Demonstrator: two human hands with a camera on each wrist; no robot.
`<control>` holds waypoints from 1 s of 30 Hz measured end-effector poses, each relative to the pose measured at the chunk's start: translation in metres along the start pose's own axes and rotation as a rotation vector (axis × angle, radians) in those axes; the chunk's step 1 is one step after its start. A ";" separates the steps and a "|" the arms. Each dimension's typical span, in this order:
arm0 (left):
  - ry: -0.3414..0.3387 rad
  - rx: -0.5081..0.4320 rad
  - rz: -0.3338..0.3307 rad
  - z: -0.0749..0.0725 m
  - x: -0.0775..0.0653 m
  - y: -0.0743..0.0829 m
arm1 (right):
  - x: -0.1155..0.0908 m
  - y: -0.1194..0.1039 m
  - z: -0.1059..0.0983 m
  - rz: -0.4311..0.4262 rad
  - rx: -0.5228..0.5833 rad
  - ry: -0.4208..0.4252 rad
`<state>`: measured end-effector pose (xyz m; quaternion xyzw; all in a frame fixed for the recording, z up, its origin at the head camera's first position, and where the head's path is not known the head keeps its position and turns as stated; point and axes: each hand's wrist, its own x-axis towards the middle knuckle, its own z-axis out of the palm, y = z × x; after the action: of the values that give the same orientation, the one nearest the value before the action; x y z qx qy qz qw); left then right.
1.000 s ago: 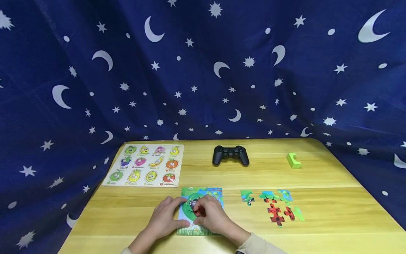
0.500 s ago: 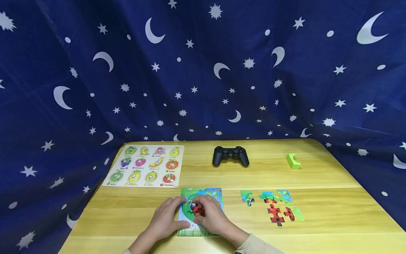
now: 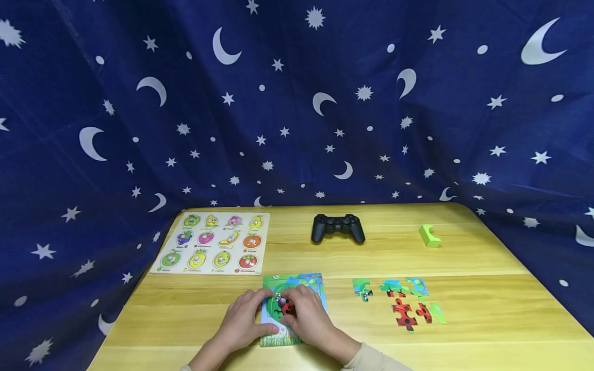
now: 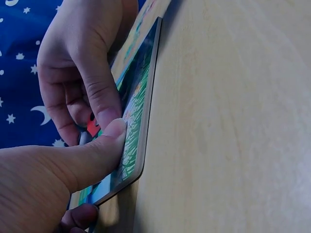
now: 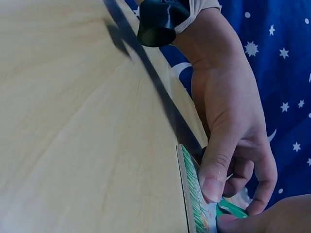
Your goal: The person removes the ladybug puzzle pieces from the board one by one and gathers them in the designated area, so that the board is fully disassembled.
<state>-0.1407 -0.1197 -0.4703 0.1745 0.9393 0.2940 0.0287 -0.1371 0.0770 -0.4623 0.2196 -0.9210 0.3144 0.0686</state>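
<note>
A square jigsaw board [image 3: 287, 337] with a ladybug and leaf picture lies in front of me in the head view. My left hand [image 3: 242, 318] grips its left edge. In the left wrist view, that thumb [image 4: 92, 162] rests on the printed grass and other fingers show at the board's edge. Over the board's middle, my right hand [image 3: 310, 318] pinches a red and black puzzle piece [image 3: 289, 308], mostly covered by the fingers. In the right wrist view, the right thumb [image 5: 214, 182] is bent down at the board's surface, close to the left thumb.
Several loose puzzle pieces [image 3: 403, 312] lie to the right, with one green-cornered piece [image 3: 361, 286] nearer the board. A fruit puzzle board [image 3: 211, 242] is at the back left. Behind are a black game controller [image 3: 337, 228] and a green block [image 3: 429, 236]. A starry curtain [image 3: 297, 103] hangs behind the table.
The jigsaw board has turned slightly and shifted a little left. My right hand has moved slightly left with the piece. My left hand stays nearly still, and the loose pieces have not moved.
</note>
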 end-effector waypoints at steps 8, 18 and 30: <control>-0.008 0.013 0.020 0.002 0.001 0.000 | -0.008 0.006 -0.011 -0.010 -0.024 0.023; -0.034 0.010 0.025 -0.002 0.003 0.001 | -0.038 0.045 -0.068 0.173 0.092 0.056; -0.057 0.000 0.036 -0.003 0.001 -0.002 | -0.088 0.109 -0.134 0.378 0.028 0.133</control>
<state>-0.1422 -0.1222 -0.4692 0.1996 0.9348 0.2894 0.0500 -0.1084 0.2677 -0.4389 0.0222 -0.9348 0.3484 0.0658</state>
